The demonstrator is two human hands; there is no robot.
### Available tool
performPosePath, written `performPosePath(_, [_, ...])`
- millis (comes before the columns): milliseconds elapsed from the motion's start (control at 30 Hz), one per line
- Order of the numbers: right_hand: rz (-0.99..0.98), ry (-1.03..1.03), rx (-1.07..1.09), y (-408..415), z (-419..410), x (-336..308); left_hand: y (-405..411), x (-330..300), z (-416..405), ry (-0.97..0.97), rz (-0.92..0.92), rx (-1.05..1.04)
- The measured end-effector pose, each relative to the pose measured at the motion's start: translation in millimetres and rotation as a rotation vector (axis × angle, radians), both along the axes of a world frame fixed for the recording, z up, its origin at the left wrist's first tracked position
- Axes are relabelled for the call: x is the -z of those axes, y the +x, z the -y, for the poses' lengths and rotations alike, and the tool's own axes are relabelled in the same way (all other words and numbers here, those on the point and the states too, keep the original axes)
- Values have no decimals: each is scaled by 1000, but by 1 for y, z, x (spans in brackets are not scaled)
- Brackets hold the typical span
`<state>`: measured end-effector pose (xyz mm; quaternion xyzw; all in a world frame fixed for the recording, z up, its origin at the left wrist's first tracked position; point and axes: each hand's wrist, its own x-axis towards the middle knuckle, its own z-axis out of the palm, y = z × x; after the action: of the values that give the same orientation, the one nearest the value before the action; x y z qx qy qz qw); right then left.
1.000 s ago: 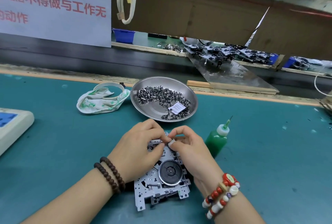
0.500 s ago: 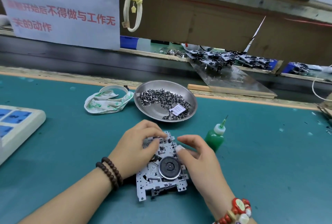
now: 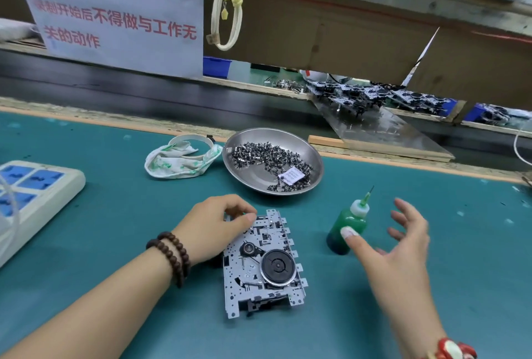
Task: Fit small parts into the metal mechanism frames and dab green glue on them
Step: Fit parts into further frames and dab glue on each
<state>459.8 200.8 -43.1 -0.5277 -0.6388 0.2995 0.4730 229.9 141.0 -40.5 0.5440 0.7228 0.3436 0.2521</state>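
A metal mechanism frame with a black round disc lies flat on the green mat in front of me. My left hand rests on its far left corner, fingers curled, thumb tip on the metal. My right hand hovers spread beside the green glue bottle, which stands upright with its needle tip up; the thumb, taped white at the tip, lies in front of the bottle, and I cannot tell whether it touches. A steel dish behind the frame holds several small dark parts and a white slip.
A green-stained rag and a roll of tape lie left of the dish. A white power strip sits at the left edge. Behind the mat runs a black conveyor belt, with a metal plate of more mechanisms at the far right.
My right hand left the frame, moved right and opened beside the glue bottle. My left hand stayed on the frame's far left corner.
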Motion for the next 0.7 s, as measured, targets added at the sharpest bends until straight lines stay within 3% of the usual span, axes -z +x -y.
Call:
performPosePath(133, [137,-124,-195,-2,-11,4,-3,-3,-7,-34,25,20])
performPosePath(367, [42,-125,-203,-3,-11,9,-2,-5,-21,-80,214,18])
performPosePath(600, [-336,-140,-216,-3,-6,-3,2,-2,-28,-159,314,-2])
performPosePath(700, [-595,-194,-240,-3,-11,-10,0,-4,-27,-197,355,35])
